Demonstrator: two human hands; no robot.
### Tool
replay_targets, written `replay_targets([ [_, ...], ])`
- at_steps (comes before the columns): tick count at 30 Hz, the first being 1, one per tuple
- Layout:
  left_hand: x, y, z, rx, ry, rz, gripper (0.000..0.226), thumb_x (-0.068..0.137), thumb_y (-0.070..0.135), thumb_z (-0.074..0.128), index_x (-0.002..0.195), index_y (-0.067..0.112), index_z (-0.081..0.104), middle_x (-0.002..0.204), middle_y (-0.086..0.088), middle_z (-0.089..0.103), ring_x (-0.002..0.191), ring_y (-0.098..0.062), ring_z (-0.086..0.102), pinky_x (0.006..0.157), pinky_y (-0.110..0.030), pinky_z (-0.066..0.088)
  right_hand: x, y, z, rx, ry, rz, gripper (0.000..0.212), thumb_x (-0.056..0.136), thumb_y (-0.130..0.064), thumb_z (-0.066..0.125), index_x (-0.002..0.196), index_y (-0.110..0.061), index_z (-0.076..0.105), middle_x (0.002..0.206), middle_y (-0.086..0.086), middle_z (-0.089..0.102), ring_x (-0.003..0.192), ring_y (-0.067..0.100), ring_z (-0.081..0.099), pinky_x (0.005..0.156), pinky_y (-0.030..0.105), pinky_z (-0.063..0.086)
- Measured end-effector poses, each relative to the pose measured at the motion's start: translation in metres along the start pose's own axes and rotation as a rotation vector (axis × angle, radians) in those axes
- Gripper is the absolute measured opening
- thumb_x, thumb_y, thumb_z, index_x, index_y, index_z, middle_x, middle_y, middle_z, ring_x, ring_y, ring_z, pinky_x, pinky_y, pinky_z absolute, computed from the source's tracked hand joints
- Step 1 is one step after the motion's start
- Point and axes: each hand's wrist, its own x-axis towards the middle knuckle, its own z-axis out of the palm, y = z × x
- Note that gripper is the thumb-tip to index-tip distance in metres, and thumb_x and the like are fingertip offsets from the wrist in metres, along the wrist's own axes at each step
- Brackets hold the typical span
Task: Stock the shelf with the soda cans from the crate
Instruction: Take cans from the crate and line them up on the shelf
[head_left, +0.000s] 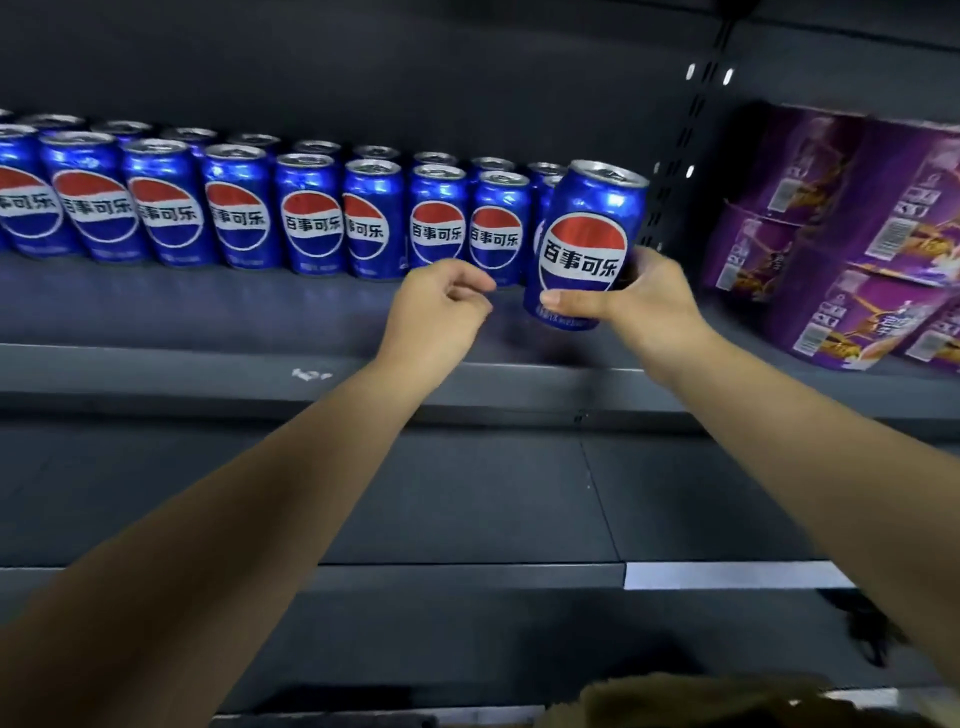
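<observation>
Gripping a blue soda can (587, 244) low on its body, the right hand (644, 301) has its thumb (566, 299) laid across the front below the round red, white and blue label, with the fingers wrapped out of sight behind. This can sits just right of centre in the frame, tilted a little with its top leaning right, at the right end of the row of cans (306, 213). Whether its base touches the shelf (208, 322) cannot be told. Just to its left, apart from it, the left hand (441, 312) has its fingers curled in toward the palm and holds nothing, the thumb pointing toward the can. The cans already placed stand upright in two ranks along the dark grey shelf, running from the left edge of the frame to the centre, labels facing forward. Stacked purple packs (857, 249) fill the right side of the same shelf level, past a slotted upright (691, 140). A dark back panel (363, 67) rises behind the cans, and a lower shelf (467, 493) crosses the middle of the frame beneath. Both bare forearms reach up from the bottom corners, converging toward the centre. A brownish shape (701, 701) at the bottom edge is too blurred to identify.
</observation>
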Motion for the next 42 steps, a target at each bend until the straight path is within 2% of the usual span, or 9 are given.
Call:
replay_targets([
  [4,0.024,0.001,0.040,0.047,-0.004,-0.032,0.027,0.086,0.001,0.050,0.077,0.025,0.060,0.086,-0.007,0.066,0.081,-0.018,0.061,0.067,-0.026,0.048,0.030,0.024,-0.028,-0.038,-0.002,0.027,0.053,0.060,-0.010,0.087,0.104,-0.013,0.059,0.087,-0.009,0.064,0.078,0.001,0.061,0.065,0.009,0.049],
  [10,0.050,-0.003,0.087,0.080,-0.048,-0.091,0.023,0.084,0.001,0.051,0.077,0.020,0.061,0.074,0.003,0.063,0.074,-0.013,0.060,0.061,-0.019,0.045,0.059,0.057,-0.042,-0.035,0.011,0.104,0.052,0.059,-0.010,0.088,0.102,-0.013,0.060,0.092,-0.001,0.066,0.076,0.004,0.060,0.064,0.011,0.049],
  [12,0.059,-0.007,0.100,0.105,-0.058,-0.111,0.026,0.082,0.001,0.051,0.071,0.023,0.060,0.072,0.003,0.064,0.076,-0.017,0.062,0.063,-0.023,0.048,0.067,0.061,-0.042,-0.030,0.007,0.103,0.053,0.059,-0.010,0.088,0.105,-0.011,0.060,0.093,-0.001,0.066,0.075,0.003,0.060,0.062,0.009,0.047],
  [15,0.071,-0.011,0.111,0.136,-0.053,-0.125,0.029,0.076,0.002,0.050,0.062,0.026,0.061,0.065,0.004,0.064,0.079,-0.023,0.065,0.082,-0.038,0.055,0.078,0.065,-0.041,-0.092,-0.011,0.076,0.061,0.060,-0.011,0.088,0.113,-0.006,0.058,0.101,0.002,0.066,0.088,0.012,0.062,0.073,0.016,0.050],
  [17,0.077,-0.012,0.114,0.153,-0.022,-0.129,0.026,0.074,0.006,0.048,0.060,0.025,0.060,0.063,0.003,0.063,0.075,-0.024,0.064,0.081,-0.039,0.055,0.084,0.069,-0.040,-0.116,-0.019,0.059,0.064,0.061,-0.012,0.088,0.117,-0.006,0.057,0.104,0.002,0.065,0.093,0.013,0.061,0.078,0.018,0.047],
  [23,0.094,-0.018,0.109,0.357,0.107,0.031,0.020,0.081,0.004,0.046,0.077,0.016,0.062,0.067,-0.001,0.061,0.079,-0.031,0.065,0.077,-0.042,0.055,0.099,0.073,-0.037,-0.181,-0.016,0.049,0.061,0.062,-0.019,0.088,0.115,-0.010,0.060,0.106,0.000,0.066,0.091,0.009,0.057,0.078,0.016,0.043],
  [28,0.094,-0.023,0.112,0.479,0.123,0.086,0.019,0.085,0.006,0.048,0.089,0.007,0.067,0.061,0.004,0.053,0.070,-0.019,0.051,0.068,-0.027,0.044,0.103,0.079,-0.034,-0.128,0.041,0.034,0.060,0.066,-0.015,0.085,0.119,-0.010,0.057,0.100,-0.003,0.062,0.087,0.006,0.054,0.059,0.000,0.037],
  [35,0.094,-0.026,0.111,0.520,0.133,0.076,0.017,0.085,0.007,0.047,0.084,0.010,0.063,0.065,0.004,0.052,0.075,-0.019,0.052,0.069,-0.028,0.043,0.110,0.086,-0.030,-0.105,0.079,0.045,0.074,0.074,-0.014,0.080,0.132,-0.008,0.036,0.110,-0.003,0.058,0.096,0.009,0.052,0.080,0.017,0.040],
  [42,0.093,-0.027,0.108,0.513,0.154,0.062,0.012,0.087,0.008,0.048,0.081,0.012,0.057,0.060,0.010,0.046,0.069,-0.016,0.046,0.063,-0.025,0.035,0.113,0.090,-0.028,-0.192,0.068,0.030,0.053,0.083,-0.021,0.072,0.120,-0.009,0.036,0.120,0.004,0.057,0.102,0.020,0.053,0.080,0.028,0.041],
])
